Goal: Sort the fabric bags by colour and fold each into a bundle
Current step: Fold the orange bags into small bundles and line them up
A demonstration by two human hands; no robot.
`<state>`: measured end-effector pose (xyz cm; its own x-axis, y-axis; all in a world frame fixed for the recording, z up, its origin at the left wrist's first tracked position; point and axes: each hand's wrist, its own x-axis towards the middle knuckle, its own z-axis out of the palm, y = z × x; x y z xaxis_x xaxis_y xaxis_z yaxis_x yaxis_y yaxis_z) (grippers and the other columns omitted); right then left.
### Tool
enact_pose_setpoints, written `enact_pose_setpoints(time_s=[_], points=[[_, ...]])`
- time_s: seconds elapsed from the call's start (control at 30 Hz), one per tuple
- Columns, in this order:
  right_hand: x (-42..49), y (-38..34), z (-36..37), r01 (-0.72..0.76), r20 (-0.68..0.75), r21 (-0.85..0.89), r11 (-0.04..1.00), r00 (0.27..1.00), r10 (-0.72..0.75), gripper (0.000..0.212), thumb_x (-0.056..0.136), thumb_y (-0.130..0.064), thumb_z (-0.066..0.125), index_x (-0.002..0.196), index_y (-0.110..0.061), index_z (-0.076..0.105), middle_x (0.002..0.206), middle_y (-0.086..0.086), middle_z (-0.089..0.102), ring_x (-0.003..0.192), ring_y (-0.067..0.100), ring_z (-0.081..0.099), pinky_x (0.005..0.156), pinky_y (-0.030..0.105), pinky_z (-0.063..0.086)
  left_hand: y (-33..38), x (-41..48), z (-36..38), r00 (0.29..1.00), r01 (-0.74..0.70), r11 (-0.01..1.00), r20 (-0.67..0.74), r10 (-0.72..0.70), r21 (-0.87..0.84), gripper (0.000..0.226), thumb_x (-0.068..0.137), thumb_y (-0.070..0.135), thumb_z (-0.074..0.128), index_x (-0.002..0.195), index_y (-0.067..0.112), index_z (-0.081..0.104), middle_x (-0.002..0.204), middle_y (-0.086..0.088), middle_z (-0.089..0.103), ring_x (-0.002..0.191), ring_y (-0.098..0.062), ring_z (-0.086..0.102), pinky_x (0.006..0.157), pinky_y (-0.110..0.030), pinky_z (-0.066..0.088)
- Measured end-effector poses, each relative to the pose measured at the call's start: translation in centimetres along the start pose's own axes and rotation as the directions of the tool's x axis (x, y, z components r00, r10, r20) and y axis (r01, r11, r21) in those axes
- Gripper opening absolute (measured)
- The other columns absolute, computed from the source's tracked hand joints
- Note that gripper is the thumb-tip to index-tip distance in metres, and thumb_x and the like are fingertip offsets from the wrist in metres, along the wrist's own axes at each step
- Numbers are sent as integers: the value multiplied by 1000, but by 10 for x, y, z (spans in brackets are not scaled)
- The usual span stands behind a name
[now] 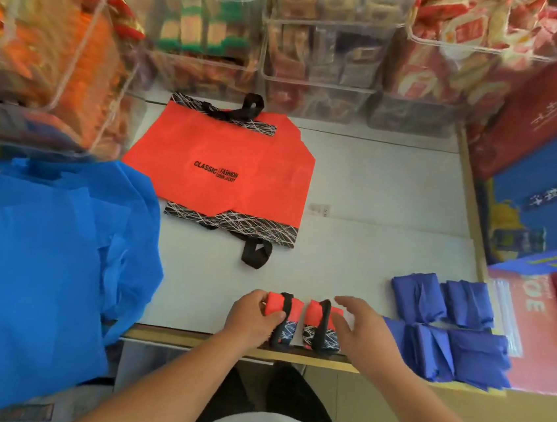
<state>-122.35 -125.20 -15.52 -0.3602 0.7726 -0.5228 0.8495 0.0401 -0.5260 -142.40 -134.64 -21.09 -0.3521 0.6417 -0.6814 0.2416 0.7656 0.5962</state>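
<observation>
Two small folded orange bundles with black straps sit side by side at the table's near edge. My left hand (pixel 254 315) grips the left orange bundle (pixel 289 310). Beside the right orange bundle (pixel 316 312) my right hand (pixel 363 326) lies with fingers spread and relaxed, touching its right side. An unfolded orange bag (pixel 227 160) with black patterned trim and black handles lies flat at the middle back. A heap of loose light blue bags (pixel 42 254) hangs over the left edge. Several dark blue bundles (pixel 447 328) lie in rows at the right.
Clear plastic bins (pixel 321 53) full of packaged snacks line the back and left of the white table (pixel 392 195). Red and blue gift boxes (pixel 551 153) stand at the right, with a pink package (pixel 533 323) beneath the dark blue bundles.
</observation>
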Motion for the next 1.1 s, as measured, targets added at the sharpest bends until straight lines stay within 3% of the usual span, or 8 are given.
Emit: enact_pose_setpoints(time_s=[0.2,0.3,0.4,0.5,0.7,0.87,1.03,1.1], points=[[21,24,29,143,167,-243,960,981,-104,56,106,-35,50,159,-25,35,169,-2,26,156,19,19,125,34,21,-9,-5,10,996,27,998,-79,-31,-54,31,103,43,56,127,23,59,123,3,68,106,-12,65,70,-12,50],[28,30,35,112,178,-241,964,982,-70,56,107,-33,49,159,-20,34,164,1,36,151,21,31,122,33,26,-21,-13,13,997,30,997,-64,-34,-68,36,98,38,67,131,26,58,124,5,68,113,-14,65,89,-24,54],[29,28,33,75,135,-238,968,990,-43,53,106,-36,48,156,-20,39,157,2,45,142,22,44,113,35,37,-26,-15,16,996,43,994,-71,-51,-103,39,97,36,69,132,25,57,127,3,68,115,-14,65,90,-24,53],[38,15,23,56,78,-226,972,996,-39,52,107,-38,46,155,-20,40,159,1,44,145,23,39,114,38,36,-22,-16,7,992,63,993,-103,-72,-96,43,101,40,61,138,20,55,136,0,64,121,-16,62,96,-26,51],[78,-52,19,211,137,-170,963,972,-189,43,106,-41,50,145,-25,54,150,-4,54,127,18,57,106,33,44,-12,6,-63,978,19,999,-205,-24,-25,44,102,40,58,142,21,53,139,1,60,122,-16,59,103,-31,47],[111,-94,43,312,144,-174,934,946,-290,41,104,-34,55,142,-20,58,145,-2,58,133,20,53,109,31,40,-11,47,-125,961,-31,999,-275,32,6,41,100,34,63,137,16,58,139,-1,58,121,-19,59,102,-28,45],[152,-119,68,320,159,-209,924,944,-290,48,101,-40,58,146,-23,54,154,-5,47,141,20,45,114,36,39,-22,99,-175,898,-161,955,-364,247,249,33,98,35,62,121,12,68,129,-4,59,120,-25,56,101,-32,45],[167,-132,75,305,137,-204,930,950,-281,55,101,-49,53,149,-24,50,159,-4,43,146,20,41,117,37,37,-21,123,-195,893,-194,919,-327,310,342,42,99,42,60,128,11,67,142,-12,55,134,-29,48,111,-38,41]])
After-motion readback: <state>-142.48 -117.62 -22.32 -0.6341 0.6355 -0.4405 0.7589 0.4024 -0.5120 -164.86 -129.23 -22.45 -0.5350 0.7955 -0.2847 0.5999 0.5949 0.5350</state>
